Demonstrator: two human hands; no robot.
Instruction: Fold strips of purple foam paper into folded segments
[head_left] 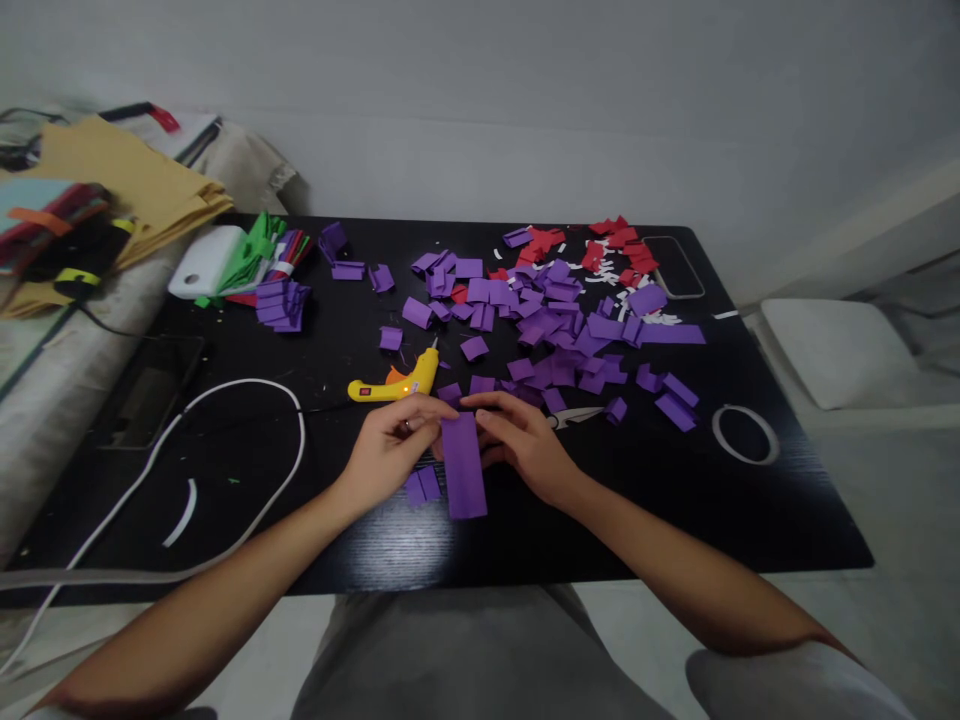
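A purple paper strip (465, 475) is held upright between my two hands near the front of the black table. My left hand (394, 445) pinches its upper left edge, a ring on one finger. On the opposite side, my right hand (529, 445) grips the top right edge with thumb and fingers. Just below my left fingers lies a small folded purple piece (424, 486). Beyond my left hand rests a yellow hot glue gun (397, 383), its nozzle pointing up and right. Scissors (574, 417) lie beside my right hand, partly hidden by it and by purple pieces.
Many folded purple pieces (551, 320) are heaped across the black table (600, 530), with red pieces (622, 245) behind. A tape ring (745, 434) sits at right. A white cable (300, 440) loops at left, near a stack of purple pieces (281, 305). A white stool (829, 350) stands at right.
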